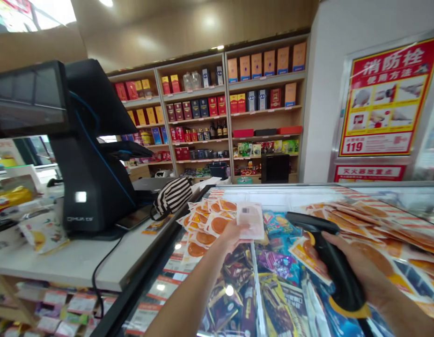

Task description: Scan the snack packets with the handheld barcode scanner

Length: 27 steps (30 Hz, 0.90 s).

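My left hand (233,235) is closed on the edge of a flat white packet (251,220), whose barcode faces me. Just left of it, a loose pile of orange-and-white snack packets (217,223) lies on the glass top of a chest freezer (234,288). In my right hand (360,262) is a black handheld barcode scanner (338,267) with a yellow band, its head pointing left toward the white packet. Another orange packet (306,252) shows behind the scanner; whether my fingers touch it I cannot tell. To the right is a bigger heap of similar packets (371,234).
A dark checkout terminal (93,178) stands on the white counter (107,262) at left, its cable hanging over the edge. Near it sits a striped pouch (172,195). Shelves of boxed goods (197,110) line the back wall. Colourful bags (280,299) lie beneath the freezer glass.
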Each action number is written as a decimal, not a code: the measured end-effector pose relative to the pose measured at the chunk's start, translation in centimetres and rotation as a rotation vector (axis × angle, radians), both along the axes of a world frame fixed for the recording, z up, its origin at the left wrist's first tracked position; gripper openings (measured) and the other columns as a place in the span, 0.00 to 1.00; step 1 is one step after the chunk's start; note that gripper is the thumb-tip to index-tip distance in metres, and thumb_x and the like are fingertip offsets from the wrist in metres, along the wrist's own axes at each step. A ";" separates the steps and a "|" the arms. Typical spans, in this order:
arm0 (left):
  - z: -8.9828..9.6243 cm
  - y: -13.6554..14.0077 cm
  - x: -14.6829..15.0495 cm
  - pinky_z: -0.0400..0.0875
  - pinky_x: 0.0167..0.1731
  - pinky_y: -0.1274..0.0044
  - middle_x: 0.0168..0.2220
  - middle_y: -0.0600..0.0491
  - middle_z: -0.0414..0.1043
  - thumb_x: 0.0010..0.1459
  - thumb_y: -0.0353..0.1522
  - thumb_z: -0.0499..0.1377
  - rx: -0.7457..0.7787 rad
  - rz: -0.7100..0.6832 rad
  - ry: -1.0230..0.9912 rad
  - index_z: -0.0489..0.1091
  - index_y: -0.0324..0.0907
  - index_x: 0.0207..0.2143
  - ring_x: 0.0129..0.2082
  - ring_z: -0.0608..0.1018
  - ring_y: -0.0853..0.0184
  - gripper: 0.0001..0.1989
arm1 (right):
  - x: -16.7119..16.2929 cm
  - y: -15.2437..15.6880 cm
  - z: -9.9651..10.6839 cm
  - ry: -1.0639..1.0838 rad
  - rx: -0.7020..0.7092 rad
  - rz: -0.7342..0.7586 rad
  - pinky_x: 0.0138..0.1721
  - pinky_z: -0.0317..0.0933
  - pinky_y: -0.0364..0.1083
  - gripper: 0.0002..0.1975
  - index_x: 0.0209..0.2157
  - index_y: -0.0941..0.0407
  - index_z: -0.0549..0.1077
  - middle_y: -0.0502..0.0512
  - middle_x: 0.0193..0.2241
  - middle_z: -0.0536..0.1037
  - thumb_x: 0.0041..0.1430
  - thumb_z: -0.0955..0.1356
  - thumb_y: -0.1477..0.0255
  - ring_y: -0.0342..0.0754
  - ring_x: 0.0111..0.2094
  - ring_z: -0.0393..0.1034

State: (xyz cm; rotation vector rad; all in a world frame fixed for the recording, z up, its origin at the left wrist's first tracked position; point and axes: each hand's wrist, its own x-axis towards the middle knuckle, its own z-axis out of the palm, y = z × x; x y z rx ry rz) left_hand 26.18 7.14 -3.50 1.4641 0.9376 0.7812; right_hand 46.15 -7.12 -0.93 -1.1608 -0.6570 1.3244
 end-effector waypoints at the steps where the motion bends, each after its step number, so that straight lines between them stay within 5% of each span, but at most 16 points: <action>1: -0.1 0.1 -0.8 0.67 0.31 0.71 0.37 0.44 0.70 0.46 0.33 0.53 -0.029 0.017 -0.029 0.60 0.36 0.44 0.33 0.73 0.63 0.21 | -0.8 0.1 -0.2 0.009 -0.012 0.025 0.16 0.60 0.39 0.11 0.26 0.59 0.65 0.53 0.19 0.72 0.44 0.65 0.65 0.40 0.15 0.63; 8: -1.1 -0.1 -4.0 0.68 0.31 0.68 0.34 0.45 0.71 0.41 0.31 0.58 -0.130 0.135 -0.119 0.64 0.37 0.38 0.34 0.72 0.60 0.18 | -5.0 -0.3 -0.6 0.059 -0.028 0.178 0.16 0.59 0.38 0.12 0.27 0.58 0.65 0.50 0.19 0.72 0.45 0.64 0.63 0.39 0.15 0.63; 17: -0.7 -0.9 -4.1 0.68 0.27 0.72 0.30 0.49 0.72 0.41 0.32 0.58 -0.084 0.185 -0.065 0.67 0.38 0.34 0.30 0.73 0.63 0.14 | -5.1 -0.5 -0.7 -0.006 -0.040 0.205 0.15 0.58 0.38 0.13 0.22 0.59 0.66 0.51 0.17 0.70 0.46 0.63 0.62 0.38 0.14 0.62; 27: 1.4 0.6 -7.0 0.65 0.32 0.74 0.30 0.51 0.71 0.42 0.26 0.56 0.255 0.439 0.326 0.67 0.37 0.31 0.31 0.72 0.66 0.09 | -1.5 0.3 -0.9 -0.081 0.001 0.080 0.14 0.57 0.38 0.13 0.23 0.58 0.65 0.49 0.17 0.70 0.43 0.65 0.62 0.38 0.14 0.61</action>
